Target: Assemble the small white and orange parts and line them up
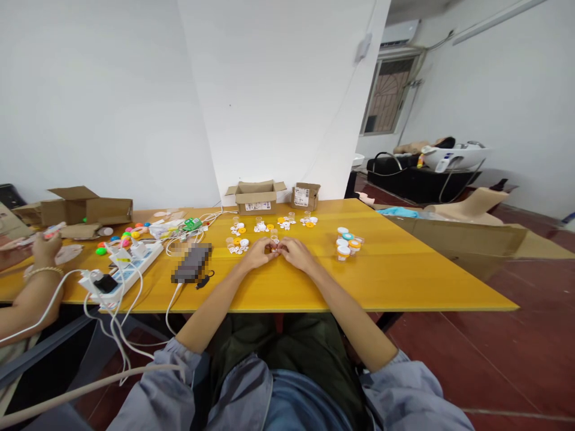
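My left hand and my right hand meet over the middle of the yellow table. Their fingertips are pinched together around something small, too hidden to name. Just beyond the fingers stands a small clear jar. Left of my left hand, another clear jar stands beside a white lid, a yellow lid and small white discs. Similar groups of jars, lids and discs form a row behind my hands. To the right, several capped jars are clustered together.
Two cardboard boxes, one open and one smaller, stand at the back. On the left are a dark pixelated device, a white power strip with trailing cables, and colourful balls. Another person's hand is at far left.
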Action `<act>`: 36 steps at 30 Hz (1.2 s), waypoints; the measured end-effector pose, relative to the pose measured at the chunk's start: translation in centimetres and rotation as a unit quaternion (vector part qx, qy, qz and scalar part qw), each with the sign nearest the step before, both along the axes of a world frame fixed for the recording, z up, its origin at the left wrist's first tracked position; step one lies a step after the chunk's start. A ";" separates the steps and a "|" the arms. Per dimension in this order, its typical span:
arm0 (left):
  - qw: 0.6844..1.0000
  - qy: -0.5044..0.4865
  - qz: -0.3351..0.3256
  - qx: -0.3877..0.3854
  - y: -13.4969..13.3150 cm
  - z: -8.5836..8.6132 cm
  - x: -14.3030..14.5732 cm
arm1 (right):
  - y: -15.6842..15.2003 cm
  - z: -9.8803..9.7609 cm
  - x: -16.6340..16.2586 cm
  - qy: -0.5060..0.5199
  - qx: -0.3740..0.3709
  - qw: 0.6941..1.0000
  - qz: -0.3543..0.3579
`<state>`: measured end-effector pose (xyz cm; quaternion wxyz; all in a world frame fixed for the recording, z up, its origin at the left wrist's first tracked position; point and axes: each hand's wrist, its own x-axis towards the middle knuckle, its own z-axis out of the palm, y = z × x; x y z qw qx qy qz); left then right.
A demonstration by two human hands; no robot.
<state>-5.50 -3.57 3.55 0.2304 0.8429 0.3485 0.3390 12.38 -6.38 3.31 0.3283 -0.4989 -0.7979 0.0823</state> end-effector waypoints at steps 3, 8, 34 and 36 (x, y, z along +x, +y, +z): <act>1.000 -0.001 0.003 -0.003 -0.1 0.0 0.0 | -0.1 0.0 0.1 -0.015 0.013 1.000 0.007; 1.000 -0.010 -0.001 -0.012 -0.3 0.3 0.0 | -0.3 0.0 0.1 -0.063 0.031 0.998 0.000; 1.000 0.003 -0.009 -0.006 -0.4 0.5 0.1 | -0.5 -0.1 0.0 -0.241 0.063 0.969 -0.002; 1.000 0.006 -0.006 -0.004 -0.4 0.5 0.2 | -0.5 -0.1 0.0 -0.232 0.064 0.971 -0.003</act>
